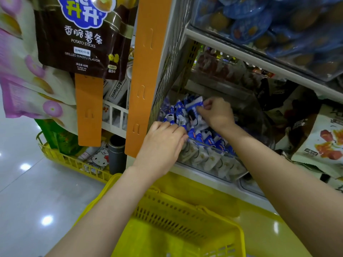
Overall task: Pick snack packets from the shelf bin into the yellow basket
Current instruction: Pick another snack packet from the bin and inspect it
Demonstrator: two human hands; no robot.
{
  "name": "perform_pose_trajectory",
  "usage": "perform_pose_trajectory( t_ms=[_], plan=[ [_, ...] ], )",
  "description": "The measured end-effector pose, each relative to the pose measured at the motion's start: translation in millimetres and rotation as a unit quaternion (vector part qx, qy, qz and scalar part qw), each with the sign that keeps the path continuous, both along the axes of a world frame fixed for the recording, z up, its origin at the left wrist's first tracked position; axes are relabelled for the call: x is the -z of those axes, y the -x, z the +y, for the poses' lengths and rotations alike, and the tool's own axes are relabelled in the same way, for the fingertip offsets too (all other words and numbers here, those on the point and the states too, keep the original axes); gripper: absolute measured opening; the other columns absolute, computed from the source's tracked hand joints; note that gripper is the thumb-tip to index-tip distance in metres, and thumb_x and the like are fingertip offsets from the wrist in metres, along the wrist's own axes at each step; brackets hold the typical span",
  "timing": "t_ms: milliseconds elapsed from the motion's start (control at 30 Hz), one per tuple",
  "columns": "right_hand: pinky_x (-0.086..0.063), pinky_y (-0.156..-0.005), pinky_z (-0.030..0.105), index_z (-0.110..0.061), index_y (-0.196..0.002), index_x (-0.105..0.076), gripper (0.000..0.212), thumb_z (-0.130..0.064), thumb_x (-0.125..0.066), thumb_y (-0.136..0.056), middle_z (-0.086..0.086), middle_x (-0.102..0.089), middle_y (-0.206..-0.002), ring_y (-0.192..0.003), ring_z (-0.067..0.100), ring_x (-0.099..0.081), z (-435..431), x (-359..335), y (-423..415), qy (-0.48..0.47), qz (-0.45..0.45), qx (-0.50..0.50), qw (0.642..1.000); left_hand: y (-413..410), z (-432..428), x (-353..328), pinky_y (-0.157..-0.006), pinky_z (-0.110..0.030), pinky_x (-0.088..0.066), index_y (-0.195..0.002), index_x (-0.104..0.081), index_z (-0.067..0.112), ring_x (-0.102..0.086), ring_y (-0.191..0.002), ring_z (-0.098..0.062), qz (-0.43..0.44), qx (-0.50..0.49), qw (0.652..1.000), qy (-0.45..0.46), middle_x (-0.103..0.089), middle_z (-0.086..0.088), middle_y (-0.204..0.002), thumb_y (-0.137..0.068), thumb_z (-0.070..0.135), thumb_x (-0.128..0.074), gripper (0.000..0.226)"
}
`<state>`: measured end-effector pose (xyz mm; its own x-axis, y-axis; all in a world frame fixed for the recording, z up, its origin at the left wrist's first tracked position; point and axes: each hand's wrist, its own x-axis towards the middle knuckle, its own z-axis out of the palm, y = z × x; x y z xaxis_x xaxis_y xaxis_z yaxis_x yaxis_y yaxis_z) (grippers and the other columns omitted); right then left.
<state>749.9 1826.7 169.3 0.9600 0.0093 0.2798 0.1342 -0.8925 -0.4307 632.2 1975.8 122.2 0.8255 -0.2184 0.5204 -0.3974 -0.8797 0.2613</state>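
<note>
Blue-and-white plastic was pinched between the thumb and bent fingertips point(201, 108) of the right hand point(217, 114): one small snack packet point(193, 106), held at the top of a heap of like packets point(176, 114) inside the bin. The left hand point(163, 143) lay at the bin's front left corner. Its fingers point(174, 127) were side by side and bent over the rim, with the tips among the packets. Its thumb was hidden, and whether those fingers held a packet could not be told. Both bare forearms reached up from the lower edge of view.

The heap filled a clear plastic bin point(213, 162) on a white shelf point(200, 179), and a row of paler packets showed through the bin's front wall. Just below the hands stood the yellow basket point(176, 214), slotted along its sides. Left of the bin an orange strip point(148, 71) ran up the shelf end, and beside it hung a brown bag of potato sticks point(83, 38). Further left a second basket point(70, 162), also yellow, sat on the glossy floor point(27, 191) with mixed goods in it. Blue tubs point(269, 25) on the upper shelf were blurred.
</note>
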Motion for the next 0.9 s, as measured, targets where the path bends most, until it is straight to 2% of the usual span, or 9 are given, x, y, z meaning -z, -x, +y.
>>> perform_pose_trajectory(
  t_ms=[67, 167, 267, 367, 467, 600, 700, 767, 900],
  plan=[
    [-0.044, -0.066, 0.018, -0.012, -0.099, -0.064, 0.02, -0.027, -0.064, -0.086, -0.007, -0.056, -0.079, -0.071, 0.006, -0.054, -1.0, -13.8, 16.0, -0.077, -0.089, -0.027, 0.993, 0.5, -1.8, 0.7, -0.089, -0.027, -0.023, -0.104, -0.058, 0.016, -0.052, -0.099, -0.018, -0.01, 0.012, 0.999, 0.047, -0.063, 0.0, -0.102, -0.099, 0.025, -0.035, 0.025],
    [-0.04, -0.056, 0.003, -0.016, -0.092, -0.06, 0.013, -0.026, -0.065, -0.085, -0.013, -0.054, -0.072, -0.061, -0.003, -0.05, 0.7, -29.8, 52.8, -0.204, -0.141, -0.065, 0.967, 8.9, -5.9, -5.3, -0.088, -0.019, -0.032, -0.11, -0.055, 0.015, -0.047, -0.101, -0.009, 0.018, 0.043, 0.96, 0.276, -0.058, 0.001, -0.107, -0.098, 0.019, -0.04, 0.02],
    [-0.045, -0.056, 0.011, -0.021, -0.087, -0.06, 0.004, -0.023, -0.063, -0.087, -0.009, -0.061, -0.075, -0.062, -0.003, -0.055, -0.2, -29.9, 97.3, -0.295, -0.094, -0.124, 0.943, 25.0, -9.5, -14.3, -0.082, -0.011, -0.042, -0.108, -0.051, 0.02, -0.055, -0.097, -0.004, 0.006, 0.05, 0.877, 0.477, -0.058, 0.005, -0.104, -0.097, 0.019, -0.043, 0.014],
    [-0.049, -0.066, 0.026, -0.022, -0.082, -0.059, 0.006, -0.021, -0.06, -0.088, -0.003, -0.064, -0.078, -0.069, 0.008, -0.058, -4.3, -10.8, 135.0, -0.341, 0.014, -0.13, 0.931, 40.0, -14.8, -18.6, -0.071, -0.009, -0.045, -0.104, -0.054, 0.018, -0.06, -0.083, 0.003, 0.108, 0.095, 0.779, 0.61, -0.061, 0.008, -0.093, -0.092, 0.032, -0.046, 0.02],
    [-0.048, -0.063, 0.024, -0.015, -0.08, -0.056, 0.009, -0.016, -0.058, -0.089, 0.002, -0.057, -0.072, -0.065, 0.008, -0.052, -5.3, 15.5, 161.9, -0.377, 0.115, -0.114, 0.912, 48.2, -22.3, -12.7, -0.064, -0.022, -0.043, -0.093, -0.058, 0.004, -0.054, -0.067, -0.009, 0.198, 0.093, 0.786, 0.578, -0.057, -0.001, -0.073, -0.089, 0.026, -0.055, 0.022],
    [-0.05, -0.06, 0.02, -0.015, -0.085, -0.056, 0.007, -0.009, -0.055, -0.09, 0.004, -0.061, -0.076, -0.069, 0.009, -0.058, -9.9, 40.2, 178.5, -0.45, 0.155, -0.107, 0.873, 59.6, -31.5, 3.1, -0.063, -0.027, -0.044, -0.092, -0.059, -0.001, -0.055, -0.068, -0.014, 0.242, 0.068, 0.8, 0.545, -0.06, -0.015, -0.077, -0.09, 0.011, -0.056, 0.013],
    [-0.053, -0.074, 0.04, -0.005, -0.083, -0.061, 0.01, -0.011, -0.057, -0.09, 0.021, -0.065, -0.08, -0.074, 0.016, -0.059, -18.3, 54.4, 183.9, -0.429, 0.139, -0.093, 0.887, 69.0, -38.1, 12.8, -0.067, -0.029, -0.044, -0.09, -0.059, -0.003, -0.057, -0.074, -0.017, 0.27, 0.057, 0.816, 0.508, -0.063, -0.022, -0.083, -0.09, 0.01, -0.057, 0.013],
    [-0.05, -0.075, 0.048, -0.005, -0.078, -0.061, 0.012, -0.012, -0.06, -0.088, 0.019, -0.064, -0.076, -0.072, 0.018, -0.057, -21.5, 59.5, 186.0, -0.415, 0.131, -0.095, 0.895, 71.3, -41.6, 18.7, -0.068, -0.034, -0.044, -0.088, -0.056, -0.008, -0.056, -0.076, -0.022, 0.276, 0.038, 0.815, 0.507, -0.06, -0.028, -0.083, -0.09, 0.012, -0.057, 0.02],
    [-0.043, -0.065, 0.025, -0.018, -0.077, -0.06, 0.009, -0.02, -0.064, -0.085, -0.009, -0.058, -0.072, -0.066, 0.002, -0.051, -25.8, 64.3, 188.0, -0.236, 0.033, -0.136, 0.962, 72.8, -44.4, 25.5, -0.063, -0.029, -0.049, -0.085, -0.059, -0.002, -0.061, -0.073, -0.017, 0.296, 0.005, 0.793, 0.533, -0.063, -0.021, -0.079, -0.091, 0.017, -0.055, 0.02]
  ],
)
